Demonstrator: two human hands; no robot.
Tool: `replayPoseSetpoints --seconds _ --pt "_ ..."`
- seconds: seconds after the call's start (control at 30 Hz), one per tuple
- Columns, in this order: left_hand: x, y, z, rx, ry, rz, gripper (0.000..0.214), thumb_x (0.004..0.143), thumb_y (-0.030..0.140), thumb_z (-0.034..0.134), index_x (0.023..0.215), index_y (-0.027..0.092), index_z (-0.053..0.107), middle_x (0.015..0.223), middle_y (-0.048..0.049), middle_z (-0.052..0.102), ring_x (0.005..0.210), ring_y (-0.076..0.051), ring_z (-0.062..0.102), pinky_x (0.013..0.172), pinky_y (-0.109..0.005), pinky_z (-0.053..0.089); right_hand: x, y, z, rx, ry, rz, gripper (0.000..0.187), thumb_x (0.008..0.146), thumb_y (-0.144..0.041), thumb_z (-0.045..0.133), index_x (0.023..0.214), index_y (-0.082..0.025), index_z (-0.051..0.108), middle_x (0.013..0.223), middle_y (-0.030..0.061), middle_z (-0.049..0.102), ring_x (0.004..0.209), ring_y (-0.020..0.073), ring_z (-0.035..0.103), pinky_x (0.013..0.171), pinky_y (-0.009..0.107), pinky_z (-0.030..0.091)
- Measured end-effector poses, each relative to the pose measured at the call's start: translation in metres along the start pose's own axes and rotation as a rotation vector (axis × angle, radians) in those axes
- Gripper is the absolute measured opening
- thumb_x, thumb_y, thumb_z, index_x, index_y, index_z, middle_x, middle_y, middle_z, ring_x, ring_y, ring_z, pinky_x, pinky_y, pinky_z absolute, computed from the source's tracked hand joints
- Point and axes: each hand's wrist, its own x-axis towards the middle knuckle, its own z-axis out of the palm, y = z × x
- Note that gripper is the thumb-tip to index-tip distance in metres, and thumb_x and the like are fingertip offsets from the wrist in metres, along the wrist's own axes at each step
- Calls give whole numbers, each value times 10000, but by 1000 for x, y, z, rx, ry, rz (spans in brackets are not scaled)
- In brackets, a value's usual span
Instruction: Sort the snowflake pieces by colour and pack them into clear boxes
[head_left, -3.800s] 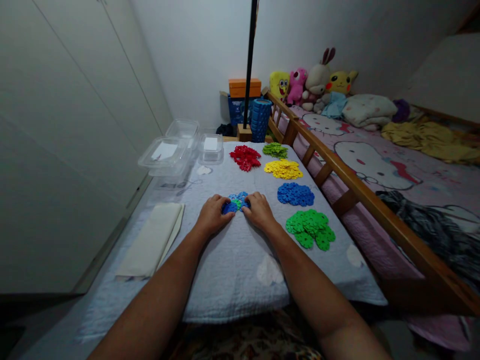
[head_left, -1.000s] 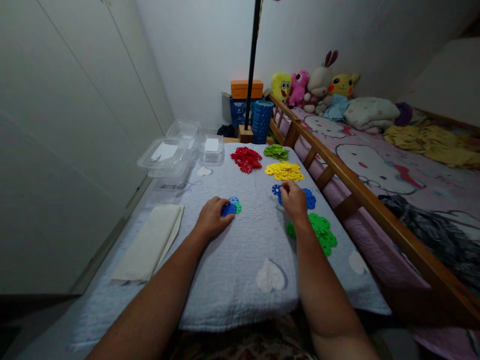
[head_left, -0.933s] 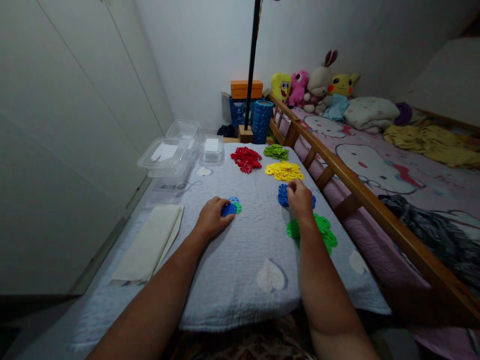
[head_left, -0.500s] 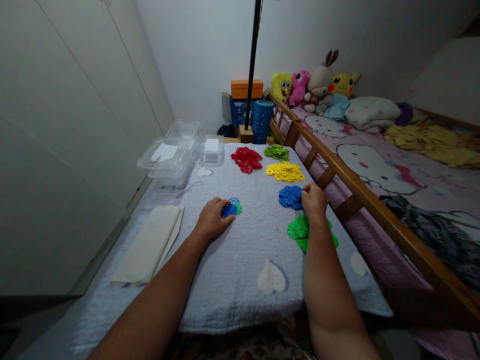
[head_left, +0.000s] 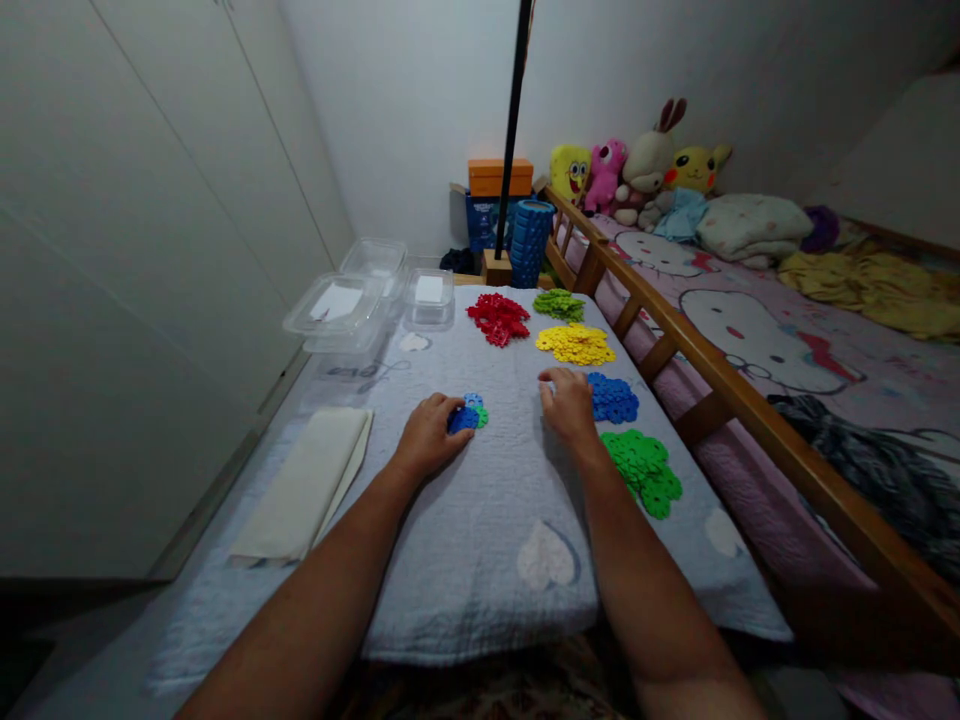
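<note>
Cloth-covered bench [head_left: 465, 560] beside a bed [head_left: 724, 300], a blue-and-green disc cluster [head_left: 468, 417] near its middle.
The left hand [head_left: 433, 434] pinches the cluster; the right hand [head_left: 568, 403] is half curled beside the blue pile [head_left: 616, 398]; whether it holds anything, I cannot tell.

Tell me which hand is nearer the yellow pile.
Right. The right hand is close by, on the wearer's side of the yellow pile; the left hand is farther off, well to the pile's left, at the blue and green pieces.
</note>
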Motion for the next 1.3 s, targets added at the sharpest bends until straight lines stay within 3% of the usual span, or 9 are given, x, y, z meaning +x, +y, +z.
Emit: replayPoseSetpoints --seconds 0.17,0.33,0.47,0.7,0.9,1.1,1.3 --pt "-1 -1 2 2 19 19 389 793 349 708 1150 194 708 1021 -90 647 974 -262 626 912 -404 513 -16 -41 38 63 -239 -259 453 962 -175 449 1378 -223 621 1424 75 639 1275 290 478 1073 443 342" --pt "0 -1 2 15 5 27 376 795 351 705 1132 184 715 1024 -98 651 975 -268 622 916 -421 510 -18 -45 57 70 -328 -352 538 987 -183 393 1513 -240 489 1582 38 496 1404 299 384 1151 481 278" --pt "0 -1 1 25 4 26 378 801 346 699 1144 188 709 1039 -98 653 977 -265 622 918 -416 508 -15 -44 61 79 -381 -367 551 982 -185 404 1524 -260 468 1593 33 481 1445 300 343 1170 493 249" --pt "0 -1 1 17 6 36 365 803 346 701 1143 214 706 1011 -81 647 971 -257 624 906 -395 512 -16 -45 58 69 -336 -393 535 893 -147 498 1413 -249 575 1402 85 597 1304 282 431 1129 446 295" --pt "-1 1 0 17 4 33 379 808 348 700 1158 205 703 1038 -91 650 984 -262 620 912 -400 505 -16 -44 50 59 -296 -285 393 847 -165 551 1223 -210 656 1194 124 599 1152 284 477 1009 411 375" --pt "0 -2 1 -7 -7 25 413 815 365 696 1182 176 691 1068 -106 649 1006 -271 616 929 -413 499 -15 -33 45 199 -242 -214 200 828 -201 614 1027 -195 612 1086 81 630 1058 245 523 921 356 395" --pt "0 -3 3 -16 8 29 413 797 354 712 1180 202 693 1070 -95 652 1002 -263 621 934 -407 501 -14 -29 42 307 -223 -133 255 831 -219 671 1078 -204 611 854 -11 656 824 178 570 786 282 387"
